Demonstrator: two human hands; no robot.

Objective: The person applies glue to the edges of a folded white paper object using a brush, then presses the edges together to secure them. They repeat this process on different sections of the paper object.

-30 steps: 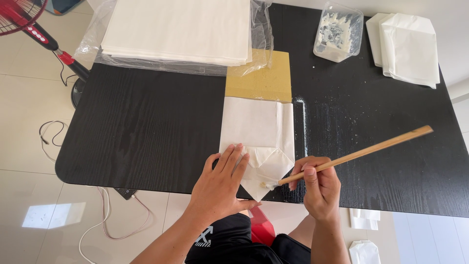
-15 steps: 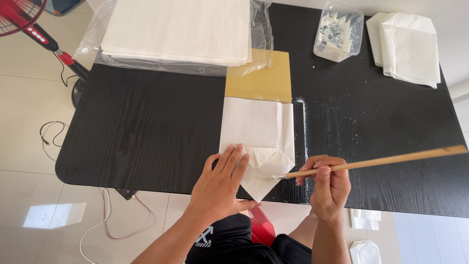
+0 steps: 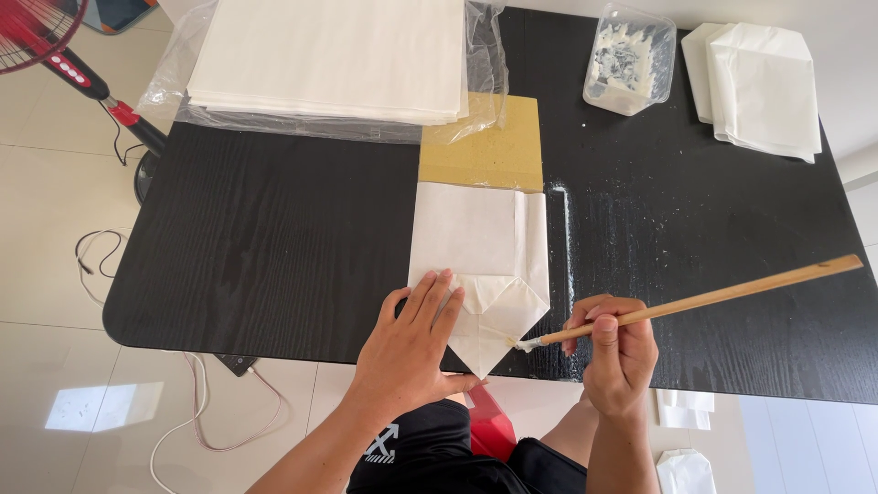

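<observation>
Hands flank folded paper bag (image 3: 480, 265): left (image 3: 407, 352) pressing, right (image 3: 617, 352) brushing.

right hand (image 3: 617, 352): slid right along the table's near edge, away from the folded paper
brush (image 3: 695, 299): handle angle flattened, far end now further right in frame; bristle tip pulled from on the paper bag (image 3: 480, 265) flap to its lower right edge

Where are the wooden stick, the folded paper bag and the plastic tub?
wooden stick (image 3: 722, 295), head view, middle of its shaft.
folded paper bag (image 3: 476, 240), head view, flat upper panel.
plastic tub (image 3: 631, 59), head view, its inside.
</observation>
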